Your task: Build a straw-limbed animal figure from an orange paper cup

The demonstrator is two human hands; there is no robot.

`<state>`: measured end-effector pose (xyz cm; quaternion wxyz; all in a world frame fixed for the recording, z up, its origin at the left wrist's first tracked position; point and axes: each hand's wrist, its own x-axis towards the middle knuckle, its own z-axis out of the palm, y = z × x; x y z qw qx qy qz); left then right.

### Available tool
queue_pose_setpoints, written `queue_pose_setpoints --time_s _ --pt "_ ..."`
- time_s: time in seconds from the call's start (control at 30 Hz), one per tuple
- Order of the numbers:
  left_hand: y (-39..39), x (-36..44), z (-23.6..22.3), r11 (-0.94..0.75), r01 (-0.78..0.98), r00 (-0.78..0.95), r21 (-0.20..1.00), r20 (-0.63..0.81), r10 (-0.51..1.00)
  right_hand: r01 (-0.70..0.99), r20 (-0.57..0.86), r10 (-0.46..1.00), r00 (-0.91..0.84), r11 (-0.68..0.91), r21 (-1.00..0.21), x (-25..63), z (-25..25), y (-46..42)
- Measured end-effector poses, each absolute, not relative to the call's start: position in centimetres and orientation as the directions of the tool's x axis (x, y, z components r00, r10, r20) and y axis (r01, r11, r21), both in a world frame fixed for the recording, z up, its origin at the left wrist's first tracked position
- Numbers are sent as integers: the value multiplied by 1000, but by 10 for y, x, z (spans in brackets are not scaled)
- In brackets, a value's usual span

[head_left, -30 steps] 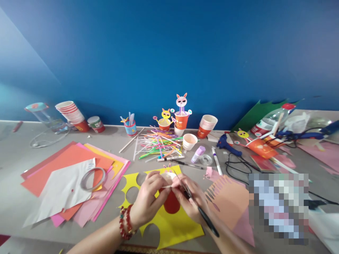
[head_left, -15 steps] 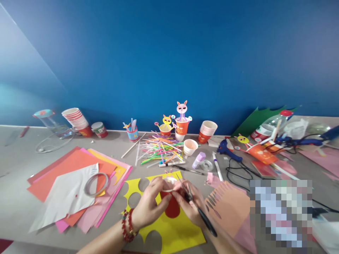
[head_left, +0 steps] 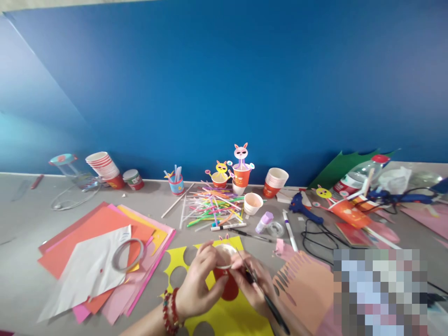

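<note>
My left hand [head_left: 203, 277], with red bead bracelets at the wrist, is closed around the left side of a red paper cup [head_left: 230, 287]. The cup's white rim tilts toward me, and pink ear shapes show just behind it. My right hand [head_left: 254, 280] grips a black-handled tool [head_left: 271, 308] with a thin, pointed metal end; its exact kind is unclear. The fingertips of this hand also pinch the cup's right rim. What lies between them is hidden. Below the cup is a yellow sheet [head_left: 238, 317] with round cut-outs.
Colourful straws [head_left: 213, 205] lie in a pile beyond my hands, near an open paper cup [head_left: 253, 204] and a glue stick [head_left: 264, 222]. Paper sheets [head_left: 94, 233] and a tape roll [head_left: 128, 255] are leftward. On the right lie a blue glue gun [head_left: 304, 208] and its black cord.
The view has tilted up a little, so everything sits lower. My left fingers have shifted slightly on the cup, and more of its opening shows. Both hands keep their hold.
</note>
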<state>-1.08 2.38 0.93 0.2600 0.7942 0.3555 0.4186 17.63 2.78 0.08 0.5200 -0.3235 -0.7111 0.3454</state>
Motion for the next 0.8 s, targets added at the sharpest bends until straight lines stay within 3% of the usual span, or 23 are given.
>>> queue_pose_setpoints --time_s 0.2,0.33,0.43,0.53,0.7,0.8 --pt "26 -12 11 -499 263 402 826 376 835 144 506 838 -204 537 -831 178 1 30" --pt "28 -12 6 -263 176 295 949 204 934 304 499 854 -145 519 -799 186 4 38" --pt "29 -13 1 -46 -48 312 998 59 948 380 486 861 -148 504 -776 193 7 43" --pt "30 -12 -2 54 -296 251 954 23 968 388 463 875 -138 478 -788 197 10 42" --pt "40 -11 6 -100 -573 -141 813 22 990 395 437 895 -86 434 -810 196 21 31" --pt "46 -14 15 -95 -643 -122 760 20 992 452 396 914 -93 393 -801 194 25 22"
